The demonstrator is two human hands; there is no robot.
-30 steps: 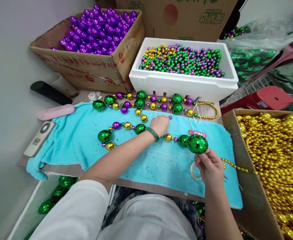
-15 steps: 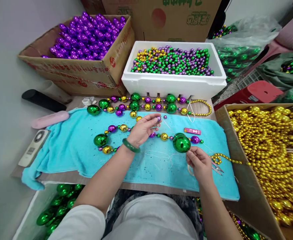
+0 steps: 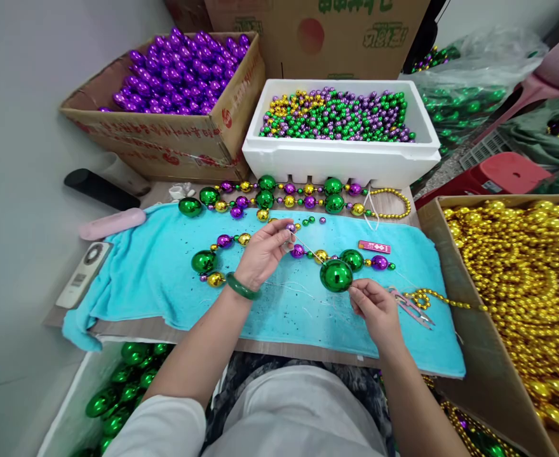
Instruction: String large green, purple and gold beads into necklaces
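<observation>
My left hand [image 3: 265, 254], with a green bangle [image 3: 242, 287] at the wrist, pinches a small purple bead [image 3: 290, 227]. From it a thin thread [image 3: 308, 246] runs down to a large shiny green bead [image 3: 336, 275]. My right hand [image 3: 375, 308] has its thumb and finger closed at that bead's right edge; whether they also grip thread is hidden. Behind lies a beaded strand with a purple bead [image 3: 297, 251], a gold bead [image 3: 321, 256] and another green bead [image 3: 352, 259]. Pink-handled snips [image 3: 410, 308] rest right of my right hand.
A blue towel [image 3: 136, 279] covers the table. Finished-looking strands [image 3: 289, 201] lie along its back edge. Behind stand a carton of purple beads [image 3: 155, 143] and a white foam box [image 3: 341, 155]. Gold bead chains fill a carton [image 3: 465, 343] at right.
My hands have drawn the thread taut between the small purple bead and the large green bead. The green bead has shifted left of the one behind it. The view has moved slightly.
</observation>
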